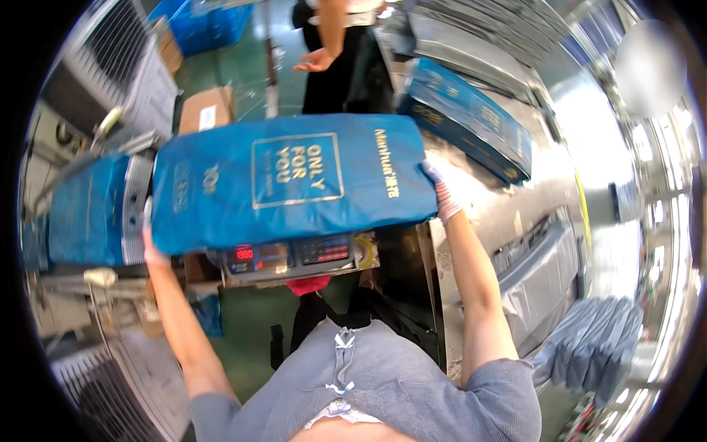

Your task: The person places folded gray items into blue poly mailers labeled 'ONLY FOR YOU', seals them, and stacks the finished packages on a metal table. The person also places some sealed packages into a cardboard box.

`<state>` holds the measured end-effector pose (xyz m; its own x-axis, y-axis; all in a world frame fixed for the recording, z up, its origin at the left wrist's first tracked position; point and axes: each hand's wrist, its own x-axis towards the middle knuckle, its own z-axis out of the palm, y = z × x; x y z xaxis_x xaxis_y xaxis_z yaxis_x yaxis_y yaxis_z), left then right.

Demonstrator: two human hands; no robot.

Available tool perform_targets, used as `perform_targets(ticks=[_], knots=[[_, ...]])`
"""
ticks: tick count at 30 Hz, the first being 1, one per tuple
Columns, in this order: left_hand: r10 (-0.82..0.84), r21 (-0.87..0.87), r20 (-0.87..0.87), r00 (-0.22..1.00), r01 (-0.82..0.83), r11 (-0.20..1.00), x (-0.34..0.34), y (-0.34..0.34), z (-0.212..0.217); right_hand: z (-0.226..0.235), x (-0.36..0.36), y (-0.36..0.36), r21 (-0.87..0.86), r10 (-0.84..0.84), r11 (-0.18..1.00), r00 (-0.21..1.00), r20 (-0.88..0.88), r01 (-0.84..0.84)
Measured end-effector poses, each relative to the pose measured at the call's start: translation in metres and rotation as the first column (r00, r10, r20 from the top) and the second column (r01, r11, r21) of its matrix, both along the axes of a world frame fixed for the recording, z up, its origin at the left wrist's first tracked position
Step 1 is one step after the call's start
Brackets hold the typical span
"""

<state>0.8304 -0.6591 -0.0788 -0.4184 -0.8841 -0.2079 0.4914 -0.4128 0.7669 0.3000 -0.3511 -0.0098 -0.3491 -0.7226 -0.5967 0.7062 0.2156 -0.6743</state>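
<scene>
A long blue plastic-wrapped package point(236, 158) with gold print lies crosswise in front of me, gripped at its two ends. My left hand point(152, 243) holds its left end, fingers partly hidden by the package. At its right end is my right hand point(443, 193), in a red-and-white striped glove with pale fingertips. Under the package's near edge shows a digital scale point(294, 256) with red lit figures; whether the package rests on it I cannot tell. Beyond my left hand sits another blue package point(85, 210) on a roller conveyor point(137, 210).
A third blue package point(471, 121) lies on the metal table point(460, 269) at right, near grey plastic-wrapped bundles point(541, 276). Across from me stands a person point(331, 44) with one arm lowered. A cardboard box point(206, 109) and a blue bin point(210, 26) are at far left.
</scene>
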Motion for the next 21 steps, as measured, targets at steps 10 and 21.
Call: perform_targets(ticks=[10,21], knots=[[-0.274,-0.319,-0.077,0.959,0.237,0.918,-0.162,0.036,0.06,0.086,-0.143,0.179,-0.407,-0.337,0.87,0.938,-0.083,0.277],[-0.526,-0.006,0.244,0.815,0.544,0.839,-0.631,0.021,0.113,0.067,-0.439,0.208,0.275,0.102,0.923,0.517,-0.85,0.27]])
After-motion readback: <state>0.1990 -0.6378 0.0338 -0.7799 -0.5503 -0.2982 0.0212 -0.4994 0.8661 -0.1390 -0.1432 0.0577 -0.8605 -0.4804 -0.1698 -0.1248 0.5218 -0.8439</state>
